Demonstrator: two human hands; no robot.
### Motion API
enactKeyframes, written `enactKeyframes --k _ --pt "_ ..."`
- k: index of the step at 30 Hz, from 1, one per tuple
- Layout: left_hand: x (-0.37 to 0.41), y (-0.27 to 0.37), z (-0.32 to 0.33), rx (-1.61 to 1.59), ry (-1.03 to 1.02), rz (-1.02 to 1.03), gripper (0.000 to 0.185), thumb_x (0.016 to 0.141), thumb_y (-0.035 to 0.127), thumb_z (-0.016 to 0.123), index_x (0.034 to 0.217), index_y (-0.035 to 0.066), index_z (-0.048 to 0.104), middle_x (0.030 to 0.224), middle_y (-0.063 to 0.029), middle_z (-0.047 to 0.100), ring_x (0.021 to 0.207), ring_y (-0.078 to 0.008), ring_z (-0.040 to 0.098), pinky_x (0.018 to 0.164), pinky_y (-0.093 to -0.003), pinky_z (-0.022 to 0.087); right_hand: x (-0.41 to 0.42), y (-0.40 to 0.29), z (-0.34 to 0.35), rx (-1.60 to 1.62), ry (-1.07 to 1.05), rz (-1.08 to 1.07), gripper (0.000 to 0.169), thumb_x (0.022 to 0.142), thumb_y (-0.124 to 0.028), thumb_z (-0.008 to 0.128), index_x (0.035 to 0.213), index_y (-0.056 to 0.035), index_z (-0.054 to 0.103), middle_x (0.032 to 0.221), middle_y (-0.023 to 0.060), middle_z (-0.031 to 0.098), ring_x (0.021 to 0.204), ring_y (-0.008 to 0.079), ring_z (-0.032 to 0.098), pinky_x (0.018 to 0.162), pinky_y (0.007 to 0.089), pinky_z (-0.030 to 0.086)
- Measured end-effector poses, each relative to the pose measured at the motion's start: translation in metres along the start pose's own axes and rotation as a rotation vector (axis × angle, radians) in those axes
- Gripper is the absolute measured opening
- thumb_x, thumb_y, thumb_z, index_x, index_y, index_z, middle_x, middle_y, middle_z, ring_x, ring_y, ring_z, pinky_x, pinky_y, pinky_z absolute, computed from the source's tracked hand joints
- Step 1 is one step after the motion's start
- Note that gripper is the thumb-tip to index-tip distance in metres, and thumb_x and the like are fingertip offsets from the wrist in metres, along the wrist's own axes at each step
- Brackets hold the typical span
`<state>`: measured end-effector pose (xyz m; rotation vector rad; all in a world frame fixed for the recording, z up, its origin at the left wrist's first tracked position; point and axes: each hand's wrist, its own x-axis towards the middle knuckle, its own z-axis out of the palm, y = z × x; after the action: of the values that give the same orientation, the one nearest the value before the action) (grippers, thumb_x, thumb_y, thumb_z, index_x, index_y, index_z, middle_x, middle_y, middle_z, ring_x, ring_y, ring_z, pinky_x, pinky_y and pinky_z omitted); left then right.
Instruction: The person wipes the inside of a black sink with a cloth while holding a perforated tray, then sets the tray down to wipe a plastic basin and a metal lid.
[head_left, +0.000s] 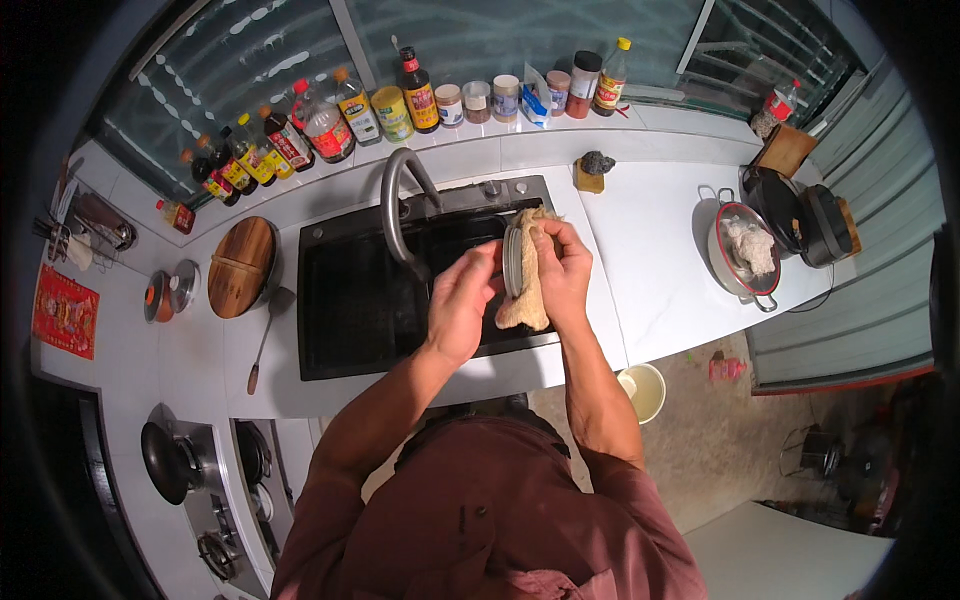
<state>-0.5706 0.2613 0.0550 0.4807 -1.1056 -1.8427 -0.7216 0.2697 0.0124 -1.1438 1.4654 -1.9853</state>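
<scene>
Over the right part of the black sink (352, 315), a round, rimmed dish or lid (512, 262) stands on edge between my hands; its exact kind is hard to tell. My left hand (466, 289) has its fingers at the near-left side of this piece, gripping the rim. A tan cloth (534, 289) covers the piece's right face and hangs below it. My right hand (566, 270) presses the cloth against that face, thumb on top and fingers partly hidden behind. The curved grey faucet (391, 206) rises just left of my hands.
Bottles and jars (394, 112) line the windowsill. A scouring pad (598, 163) rests on a sponge (589, 181). At right stands a two-handled pot (720, 259); at left, a wooden lid (241, 266) and a spatula (266, 330). A bucket (651, 390) is on the floor.
</scene>
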Motion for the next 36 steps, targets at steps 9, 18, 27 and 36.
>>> enactKeyframes --k 9,18,27,36 --pt "0.011 -0.004 -0.008 0.327 -0.046 0.138 0.042 0.095 0.003 0.068 0.134 -0.002 0.055 0.117 -0.0066 0.065 0.103 -0.0121 0.063 0.092 -0.0279 0.052 0.001 -0.027 0.003 0.592 -0.102 0.456 0.016 0.104 -0.014 0.058 0.109 -0.0022 0.067 0.093 0.0033 0.07 0.077 0.008 0.063 0.069 0.0228 0.052" --pt "0.013 -0.002 -0.006 0.412 -0.121 0.09 0.037 0.091 0.005 0.074 0.122 0.0 0.056 0.106 -0.0061 0.066 0.092 -0.0101 0.063 0.085 -0.0247 0.052 -0.001 -0.014 -0.001 0.78 -0.097 0.594 0.018 0.103 -0.015 0.059 0.107 0.0002 0.066 0.094 0.0081 0.072 0.078 0.0129 0.068 0.07 0.0259 0.057" --pt "0.01 0.012 0.009 0.023 -0.103 -0.199 0.024 0.093 0.007 0.072 0.111 0.002 0.057 0.1 -0.0061 0.066 0.086 -0.012 0.065 0.07 -0.0291 0.06 0.022 -0.026 -0.02 0.843 -0.14 0.515 0.02 0.103 -0.015 0.058 0.11 0.0012 0.067 0.098 0.0093 0.073 0.081 0.0152 0.07 0.072 0.0269 0.057" --pt "0.013 0.015 -0.009 0.292 0.028 -0.115 0.021 0.093 0.001 0.067 0.113 -0.005 0.062 0.103 -0.0111 0.07 0.089 -0.017 0.071 0.07 -0.0323 0.064 0.05 -0.044 -0.045 0.8 -0.067 0.306 0.027 0.104 -0.017 0.049 0.116 0.0039 0.062 0.101 0.0178 0.067 0.078 0.0249 0.067 0.068 0.0339 0.058"
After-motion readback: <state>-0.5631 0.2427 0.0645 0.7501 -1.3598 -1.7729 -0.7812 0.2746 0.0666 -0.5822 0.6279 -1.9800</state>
